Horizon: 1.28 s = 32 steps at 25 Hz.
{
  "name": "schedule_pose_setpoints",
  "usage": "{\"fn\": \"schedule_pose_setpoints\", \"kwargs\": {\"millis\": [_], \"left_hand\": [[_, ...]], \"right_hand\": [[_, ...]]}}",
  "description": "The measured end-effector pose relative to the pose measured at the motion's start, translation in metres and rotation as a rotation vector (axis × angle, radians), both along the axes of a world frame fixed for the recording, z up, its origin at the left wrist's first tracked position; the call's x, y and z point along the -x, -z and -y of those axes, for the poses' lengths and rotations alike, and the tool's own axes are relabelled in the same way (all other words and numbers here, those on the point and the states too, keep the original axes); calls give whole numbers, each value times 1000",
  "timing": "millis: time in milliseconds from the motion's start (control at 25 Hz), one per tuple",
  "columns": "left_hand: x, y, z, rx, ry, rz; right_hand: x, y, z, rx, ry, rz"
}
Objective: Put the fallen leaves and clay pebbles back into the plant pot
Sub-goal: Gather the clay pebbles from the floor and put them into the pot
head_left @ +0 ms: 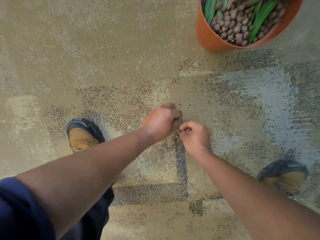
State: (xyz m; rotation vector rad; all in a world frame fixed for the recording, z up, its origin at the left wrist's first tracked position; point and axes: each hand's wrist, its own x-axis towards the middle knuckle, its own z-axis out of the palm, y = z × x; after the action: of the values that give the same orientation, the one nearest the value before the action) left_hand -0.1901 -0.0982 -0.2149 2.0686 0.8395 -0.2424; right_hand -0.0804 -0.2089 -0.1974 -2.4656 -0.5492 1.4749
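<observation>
From my head camera I am looking straight down at the carpet (pixel 121 49), with my two hands meeting near the centre of the view. My left hand (pixel 161 122) is curling into a loose fist, knuckles up, and I judge it is cupping pebbles already gathered, though its palm is hidden. My right hand (pixel 194 135) is sitting just at its four o'clock, its fingertips (pixel 181 129) pinching together over a small cluster of clay pebbles (pixel 176 134) lying on the carpet between the two hands; I cannot tell whether a pebble is actually clamped yet.

To do this well, I am thinking I should sweep the pebbles into the cupped left hand rather than picking one at a time, keep that fist tight underneath, and carry the load in one go to the terracotta plant pot (pixel 207 37) up at one o'clock, well apart from my hands.

Counting: one pot, already holding far too many pebbles to count, along with several green leaves (pixel 259 19). On the floor I am seeing only one little cluster, too blurred to number, and no fallen leaves. Two boots are showing, the left boot (pixel 81 135) at nine o'clock and the right boot (pixel 285 177) at four o'clock.
</observation>
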Motion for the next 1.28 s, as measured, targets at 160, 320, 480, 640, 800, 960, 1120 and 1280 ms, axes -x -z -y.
{"fn": "schedule_pose_setpoints", "kwargs": {"millis": [160, 320, 480, 640, 800, 960, 1120, 1280], "left_hand": [[-67, -60, -49, -130, -254, 390], [-131, -77, -103, -366, -335, 552], [-153, -64, -119, -383, -146, 319], [-149, -71, -122, -367, -112, 318], [-138, -65, -104, -349, -249, 499], [-73, -32, -44, -282, -102, 209], [1, 7, 15, 48, 333, -148], [17, 20, 44, 62, 415, -259]], "right_hand": [[-50, -54, -46, -360, 237, 45], [-124, -81, -102, -716, 239, 300], [-167, -69, -132, -678, 183, 405], [-165, -57, -135, -607, 44, 426], [-153, -58, -115, -826, -15, 586], [-119, -47, -64, -641, -57, 446], [-62, -20, 0, 28, -339, -30], [-17, -3, 28, 232, -402, -150]]}}
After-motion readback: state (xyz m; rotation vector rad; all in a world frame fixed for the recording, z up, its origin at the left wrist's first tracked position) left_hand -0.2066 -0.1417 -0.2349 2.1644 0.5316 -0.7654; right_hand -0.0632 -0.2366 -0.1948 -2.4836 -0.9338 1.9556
